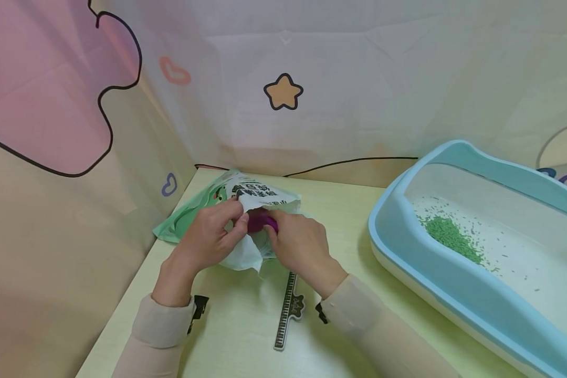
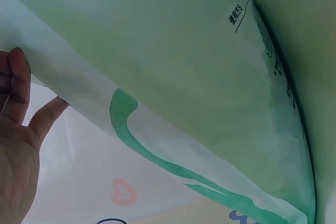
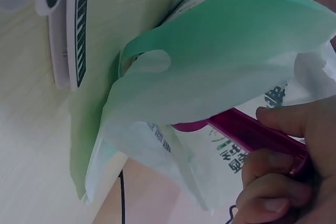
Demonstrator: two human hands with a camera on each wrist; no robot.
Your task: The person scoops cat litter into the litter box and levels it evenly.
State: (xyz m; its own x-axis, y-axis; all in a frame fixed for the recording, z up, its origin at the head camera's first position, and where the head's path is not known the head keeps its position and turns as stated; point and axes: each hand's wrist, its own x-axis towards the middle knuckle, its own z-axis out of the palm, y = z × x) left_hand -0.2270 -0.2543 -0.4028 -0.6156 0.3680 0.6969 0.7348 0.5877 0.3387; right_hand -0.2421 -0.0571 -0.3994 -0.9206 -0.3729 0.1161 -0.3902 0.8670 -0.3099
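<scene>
A green and white plastic bag (image 1: 181,223) with dark printed characters lies on the table, its torn mouth facing me. My left hand (image 1: 212,231) pinches the edge of that mouth between thumb and fingers. In the right wrist view, my right hand (image 3: 289,166) grips the handle of a purple scoop (image 3: 257,135). The scoop's far end reaches into the bag, where the plastic hides it. From the left wrist, the bag's printed side fills most of the picture, with the left hand's fingers (image 2: 18,87) at its edge. The bag's contents are hidden.
Right of the bag stands a blue-rimmed white litter box (image 1: 392,231), with a small heap of green pellets (image 1: 449,239) on its floor. A clip with a piano-key pattern (image 1: 288,312) lies between my forearms. Printed cloth (image 1: 335,105) hangs behind and to the left.
</scene>
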